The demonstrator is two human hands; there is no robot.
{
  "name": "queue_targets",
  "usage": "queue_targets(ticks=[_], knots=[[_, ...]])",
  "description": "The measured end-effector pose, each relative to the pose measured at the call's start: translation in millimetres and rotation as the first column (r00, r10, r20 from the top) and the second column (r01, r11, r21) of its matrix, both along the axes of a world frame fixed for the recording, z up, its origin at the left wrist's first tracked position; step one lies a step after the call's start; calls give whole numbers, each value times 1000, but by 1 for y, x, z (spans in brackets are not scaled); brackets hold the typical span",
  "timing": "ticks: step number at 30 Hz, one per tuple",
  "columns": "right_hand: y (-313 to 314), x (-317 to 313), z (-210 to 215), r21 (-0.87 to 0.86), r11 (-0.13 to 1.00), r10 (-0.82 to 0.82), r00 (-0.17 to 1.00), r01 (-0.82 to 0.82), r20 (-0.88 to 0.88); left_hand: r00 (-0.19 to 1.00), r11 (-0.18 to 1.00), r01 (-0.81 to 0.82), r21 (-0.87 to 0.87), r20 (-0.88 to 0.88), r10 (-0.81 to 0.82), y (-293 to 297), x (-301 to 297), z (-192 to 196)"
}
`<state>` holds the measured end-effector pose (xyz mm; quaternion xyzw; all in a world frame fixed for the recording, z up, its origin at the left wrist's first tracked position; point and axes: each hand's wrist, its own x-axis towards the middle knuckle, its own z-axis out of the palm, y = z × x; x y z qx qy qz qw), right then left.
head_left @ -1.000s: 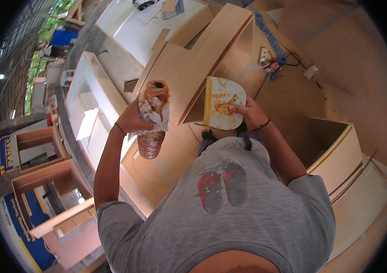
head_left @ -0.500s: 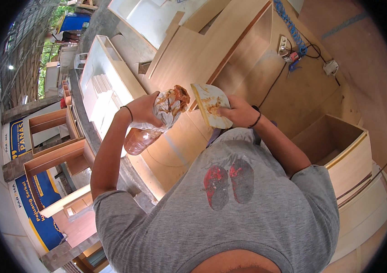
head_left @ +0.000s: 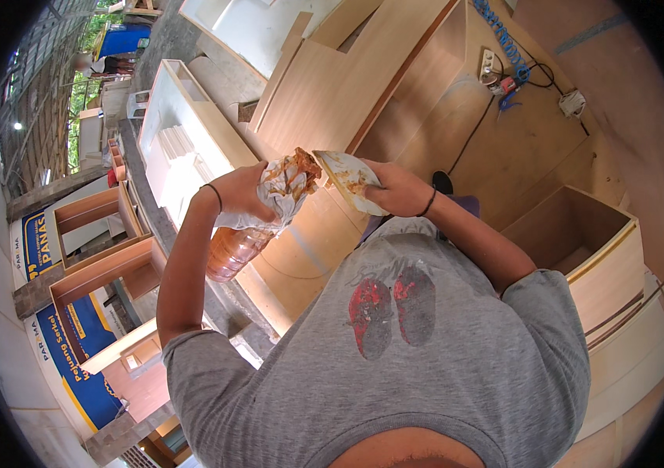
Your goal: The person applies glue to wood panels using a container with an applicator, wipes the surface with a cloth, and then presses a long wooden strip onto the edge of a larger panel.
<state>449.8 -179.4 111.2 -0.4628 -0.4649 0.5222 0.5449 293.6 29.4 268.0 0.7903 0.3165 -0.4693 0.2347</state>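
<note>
Fingers of our left hand (head_left: 242,193) clamp a tilted brownish bottle (head_left: 236,253) in stained white wrapping (head_left: 281,189), its smeared end touching or just beside, we cannot tell which, the smeared white spreader (head_left: 347,179) our right hand (head_left: 400,189) pinches.

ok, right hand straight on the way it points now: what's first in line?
Past the white spreader it holds, the right hand would likely meet the smeared bottle mouth, then the left hand. Depth's unclear; spreader and mouth may already touch.
</note>
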Motion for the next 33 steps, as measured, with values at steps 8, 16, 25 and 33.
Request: queue_targets(ticks=[8, 16, 25, 33], knots=[[6, -1, -12, 29, 999, 13, 1000, -14, 17, 1000, 1000, -12, 21, 6, 12, -1, 0, 4], [8, -1, -5, 16, 999, 33, 999, -33, 31, 999, 999, -30, 20, 45, 29, 3, -9, 3], [10, -3, -2, 48, 998, 28, 999, -29, 24, 992, 998, -57, 37, 111, 53, 0, -18, 2], [21, -6, 25, 209, 970, -159, 975, 124, 157, 907, 986, -168, -17, 389, 161, -2, -49, -21]])
